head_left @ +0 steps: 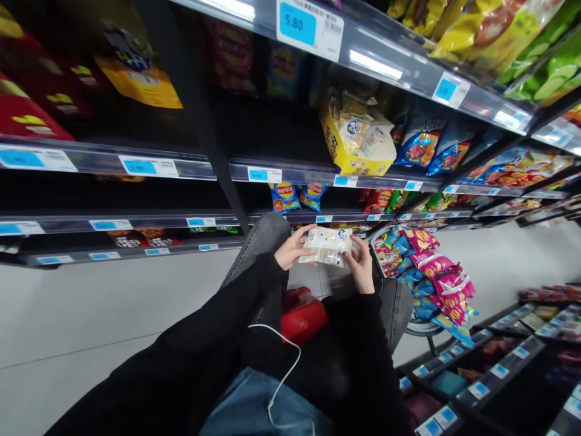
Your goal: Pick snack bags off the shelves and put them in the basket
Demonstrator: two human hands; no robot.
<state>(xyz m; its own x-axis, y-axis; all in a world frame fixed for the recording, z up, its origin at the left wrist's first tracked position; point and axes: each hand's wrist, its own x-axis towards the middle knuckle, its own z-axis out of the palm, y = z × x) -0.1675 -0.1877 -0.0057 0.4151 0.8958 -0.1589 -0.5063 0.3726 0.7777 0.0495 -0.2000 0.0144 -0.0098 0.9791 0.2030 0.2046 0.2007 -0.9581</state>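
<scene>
A small pale snack packet (pixel 327 245) with blue and yellow print is held flat above my knees. My left hand (pixel 294 248) grips its left end, thumb on top. At the right end, my right hand (pixel 361 265) pinches the packet between thumb and fingers. Beyond it on the shelf stands a yellow display box (pixel 363 166) holding several similar packets (pixel 354 134). Small print on the held packet is too blurred to read.
Shelves with a price-tagged edge (pixel 299 177) run ahead of me, carrying blue chip bags (pixel 285 198). To my right, a round basket (pixel 422 327) is heaped with pink chip bags (pixel 449 281) and blue ones. A red object (pixel 303 318) and a white cable (pixel 290 363) lie between my legs.
</scene>
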